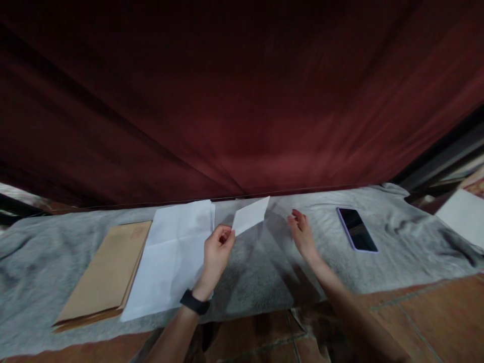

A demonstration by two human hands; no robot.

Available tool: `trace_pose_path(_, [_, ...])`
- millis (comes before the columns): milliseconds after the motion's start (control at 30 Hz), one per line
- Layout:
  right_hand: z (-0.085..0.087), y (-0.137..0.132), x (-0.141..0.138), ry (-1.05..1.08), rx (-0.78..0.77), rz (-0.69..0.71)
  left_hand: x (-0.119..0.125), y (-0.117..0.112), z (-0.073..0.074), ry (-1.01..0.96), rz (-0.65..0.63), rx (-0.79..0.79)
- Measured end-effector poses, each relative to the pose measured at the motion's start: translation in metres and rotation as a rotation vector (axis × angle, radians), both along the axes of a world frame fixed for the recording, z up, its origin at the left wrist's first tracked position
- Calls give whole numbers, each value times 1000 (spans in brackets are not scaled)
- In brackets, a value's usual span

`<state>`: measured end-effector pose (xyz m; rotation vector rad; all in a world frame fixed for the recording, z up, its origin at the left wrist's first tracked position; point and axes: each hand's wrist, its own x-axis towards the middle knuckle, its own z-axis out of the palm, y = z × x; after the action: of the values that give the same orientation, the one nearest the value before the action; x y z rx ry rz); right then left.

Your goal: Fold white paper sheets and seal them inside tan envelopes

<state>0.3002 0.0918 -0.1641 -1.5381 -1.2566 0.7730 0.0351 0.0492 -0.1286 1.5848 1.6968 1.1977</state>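
My left hand (218, 248), with a dark band on its wrist, pinches the lower left corner of a small folded white paper (251, 217). The paper is held up off the grey cloth at a tilt. To its right, my right hand (301, 234) is apart from the paper, fingers loosely bent and spread, with nothing in it. Left of my left hand lies a stack of white paper sheets (172, 257) with crease lines across the top one. Beside that stack rests a pile of brown envelopes (108, 269).
A phone (357, 230) in a light purple case lies on the grey cloth (401, 252) at the right. Another white sheet (464, 217) is at the far right edge. A dark red curtain (242, 116) hangs behind. Brown floor tiles (442, 317) show in front.
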Motion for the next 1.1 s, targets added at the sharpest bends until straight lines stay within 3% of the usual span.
trace_pose_path(67, [10,-1,-5,323,-183,183,3,-5,1,241,-48,153])
trace_pose_path(167, [17,-7,-17,694,-396,415,9,-16,-1,569,-234,374])
trace_pose_path(267, [14,-12,-26,778,-453,365,17,-23,-6,782,-372,474])
trace_pose_path(333, [9,-13,-25,761,-446,285,23,-25,-8,806,-434,455])
trace_pose_path(433, [3,-12,-19,716,-427,237,31,-21,-11,616,-404,338])
trace_pose_path(600, [-1,-13,-11,687,-440,264,36,-3,-25,-58,-175,-112])
trace_pose_path(667, [-1,-14,-11,671,-444,280,37,3,-32,-292,-190,-293])
trace_pose_path(733, [1,-15,-11,633,-425,283,39,5,-36,-433,-247,-375])
trace_pose_path(933, [5,-12,-2,473,-416,342,46,7,-36,-461,-247,-363])
trace_pose_path(1100, [-1,0,9,325,-312,254,50,7,-37,-417,-266,-415])
